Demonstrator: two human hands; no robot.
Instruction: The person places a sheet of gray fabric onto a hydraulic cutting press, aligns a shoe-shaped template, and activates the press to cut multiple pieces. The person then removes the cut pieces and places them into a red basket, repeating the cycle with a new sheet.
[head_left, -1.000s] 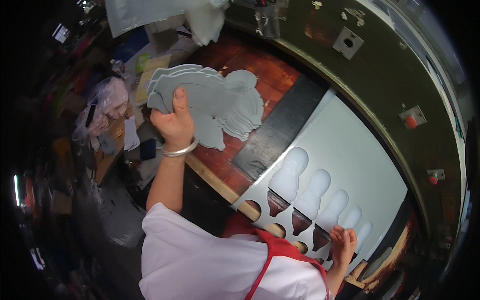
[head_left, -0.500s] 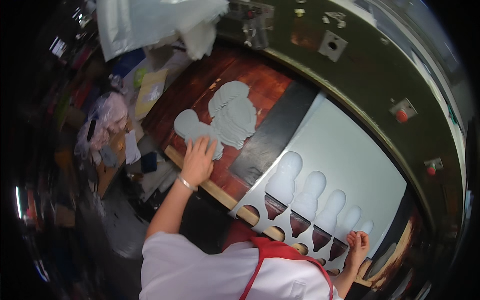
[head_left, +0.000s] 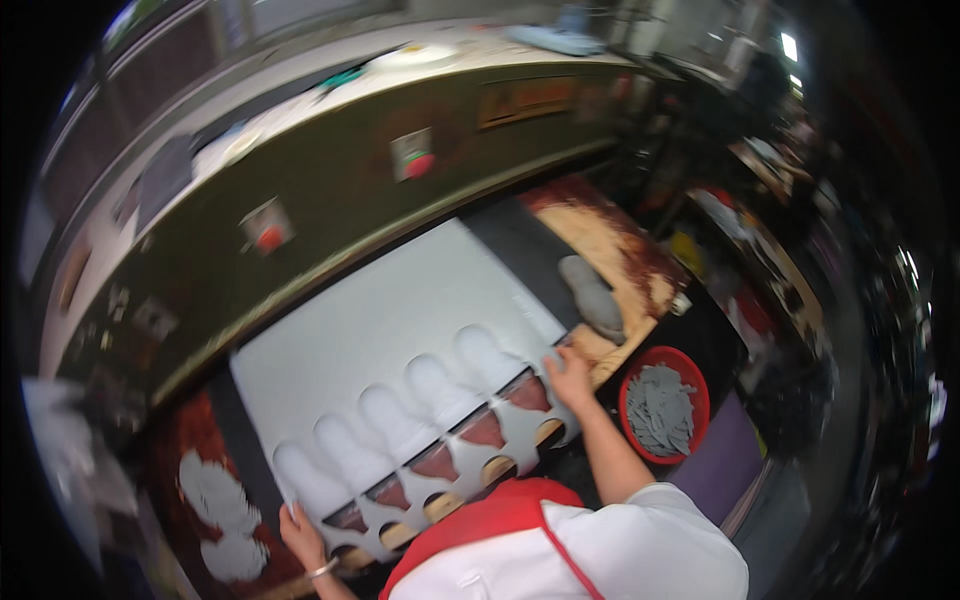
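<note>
A wide pale-grey sheet (head_left: 390, 305) lies across the machine bed, its near side cut with sole-shaped and trapezoid openings. White sole shapes (head_left: 385, 418) stand in a row along it, and dark red board shows through the openings nearer me. My left hand (head_left: 303, 538), with a bracelet at the wrist, has its fingers closed on the sheet's near left corner. At the near right corner, my right hand (head_left: 572, 380) grips the sheet's edge between thumb and fingers. Stacked grey sole pieces (head_left: 215, 490) lie left of the sheet. Motion blur softens the fingertips.
A dark green machine beam (head_left: 340, 200) with red buttons (head_left: 418, 166) runs behind the sheet. To the right lie a grey sole-shaped piece (head_left: 592, 298) on the worn wooden board and a red basin (head_left: 704, 420) of grey offcuts. A cluttered ledge (head_left: 470, 52) tops the beam.
The view has swung to the right. My left hand has left the grey sole stacks and now holds the sheet's left corner. My right hand has moved to its right corner.
</note>
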